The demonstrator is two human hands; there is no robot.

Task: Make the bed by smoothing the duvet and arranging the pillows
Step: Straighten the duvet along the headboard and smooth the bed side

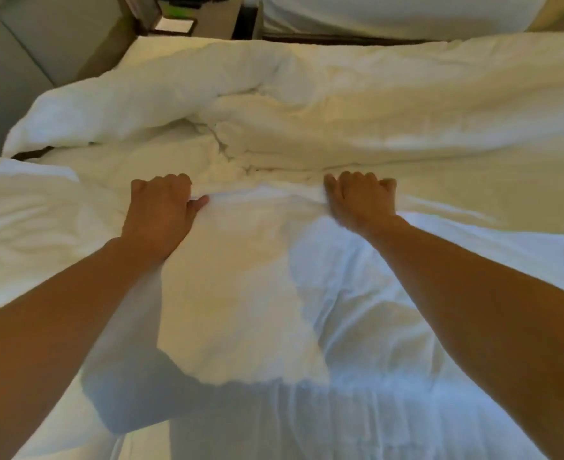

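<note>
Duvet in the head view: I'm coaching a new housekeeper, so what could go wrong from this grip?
1. The left hand and right hand grip the duvet close together, so a pull may drag only the middle and leave the sides skewed.
2. The bunched ridge just beyond the hands could get folded under and stay as creases.

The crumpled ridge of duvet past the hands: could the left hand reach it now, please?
Probably yes: the ridge lies beyond the left hand, nothing between them, though that hand grips a duvet fold and must let go.
</note>
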